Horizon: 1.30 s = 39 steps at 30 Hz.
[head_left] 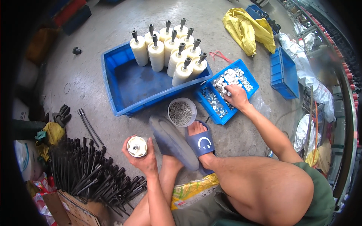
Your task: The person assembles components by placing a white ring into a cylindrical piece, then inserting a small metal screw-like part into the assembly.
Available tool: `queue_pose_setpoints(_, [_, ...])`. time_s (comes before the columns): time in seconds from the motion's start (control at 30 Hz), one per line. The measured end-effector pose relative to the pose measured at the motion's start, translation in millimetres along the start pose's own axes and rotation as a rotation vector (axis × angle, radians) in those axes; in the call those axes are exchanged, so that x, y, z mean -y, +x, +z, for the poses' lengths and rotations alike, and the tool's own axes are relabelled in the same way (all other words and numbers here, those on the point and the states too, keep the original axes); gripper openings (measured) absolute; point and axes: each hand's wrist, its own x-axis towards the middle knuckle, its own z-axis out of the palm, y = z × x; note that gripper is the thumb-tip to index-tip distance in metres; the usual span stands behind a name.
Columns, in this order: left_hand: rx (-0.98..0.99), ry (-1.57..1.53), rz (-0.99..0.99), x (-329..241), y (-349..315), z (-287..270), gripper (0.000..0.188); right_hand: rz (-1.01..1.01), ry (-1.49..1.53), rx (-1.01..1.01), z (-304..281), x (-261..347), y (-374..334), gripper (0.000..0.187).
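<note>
My left hand (146,157) is wrapped round a white cylinder (137,147), held with its end face up; a short metal shaft stands at its centre. Over a blue divided tray (253,77), my right hand (236,96) has its fingers drawn together among small white plastic parts (234,75). What its fingertips grip is mostly hidden. Small metal washers (218,107) fill the tray's near compartments. Beside it stands a round tub (194,107) of short metal pins (180,113).
A large blue crate (109,81) holds several upright white cylinders (156,56) with black rods. Black rods with sockets (88,169) are heaped at the left, beside a cardboard box (77,209). A yellow sack (245,30) and another blue crate (283,73) are at the far right.
</note>
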Motion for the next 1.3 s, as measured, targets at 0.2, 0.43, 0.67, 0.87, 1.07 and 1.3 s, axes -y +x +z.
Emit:
queue_pose_setpoints(0.2, [0.061,0.060,0.016,-9,4,-6,0.071,0.293,0.827,-0.116,-35,124,37,0.029])
queue_pose_setpoints(0.43, [-0.018,0.239,0.325,-9,9,-6,0.071,-0.066,1.293,0.128,-32,303,68,0.033])
queue_pose_setpoints(0.67, [-0.014,0.205,0.258,-17,9,-10,0.059,-0.134,1.449,0.167,-15,335,71,0.033])
queue_pose_setpoints(0.87, [-0.006,0.211,0.264,-17,11,-10,0.055,-0.289,1.346,0.119,-12,330,75,0.033])
queue_pose_setpoints(1.07, [0.013,0.178,0.244,-18,11,-12,0.049,-0.535,1.099,0.169,-47,326,98,0.030])
queue_pose_setpoints(1.3, [0.030,0.169,0.229,-23,14,-10,0.049,-0.607,0.967,0.187,-60,329,113,0.030])
